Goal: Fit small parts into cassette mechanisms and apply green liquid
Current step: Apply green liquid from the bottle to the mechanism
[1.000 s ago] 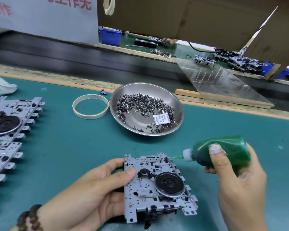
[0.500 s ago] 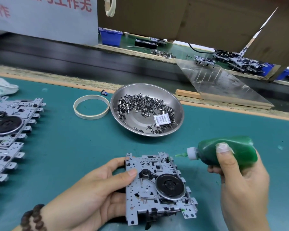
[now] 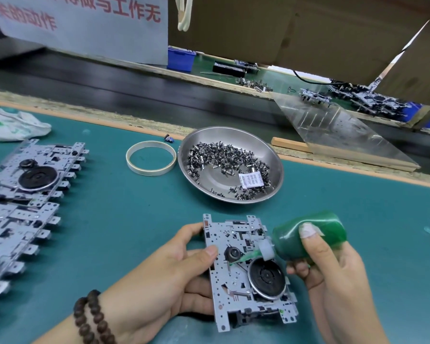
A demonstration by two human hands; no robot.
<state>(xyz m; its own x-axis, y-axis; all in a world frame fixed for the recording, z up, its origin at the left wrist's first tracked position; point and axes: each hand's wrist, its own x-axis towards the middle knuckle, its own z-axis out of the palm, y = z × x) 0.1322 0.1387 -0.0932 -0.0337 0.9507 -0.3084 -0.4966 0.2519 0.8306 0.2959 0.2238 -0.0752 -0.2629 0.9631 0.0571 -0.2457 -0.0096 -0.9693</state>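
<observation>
A grey metal cassette mechanism (image 3: pixel 236 291) with a black flywheel lies low in the middle, gripped at its left edge by my left hand (image 3: pixel 164 284), thumb on top. My right hand (image 3: pixel 333 274) holds a green liquid bottle (image 3: pixel 310 237), tilted down to the left. Its white cap and green nozzle tip touch the plate just below the small black pulley, left of the flywheel. A steel bowl (image 3: pixel 271 155) holds several small metal parts (image 3: pixel 224 160) and a white packet.
A row of overlapping cassette mechanisms (image 3: pixel 27 194) lies at the left on the teal mat. A tape ring (image 3: pixel 150 157) sits left of the bowl, a white cloth (image 3: pixel 13 125) at far left. A clear plastic sheet (image 3: pixel 343 135) leans behind the bowl.
The bottle swung down and left from beside the mechanism until its nozzle met the plate near the pulley. My left hand tilted the mechanism slightly.
</observation>
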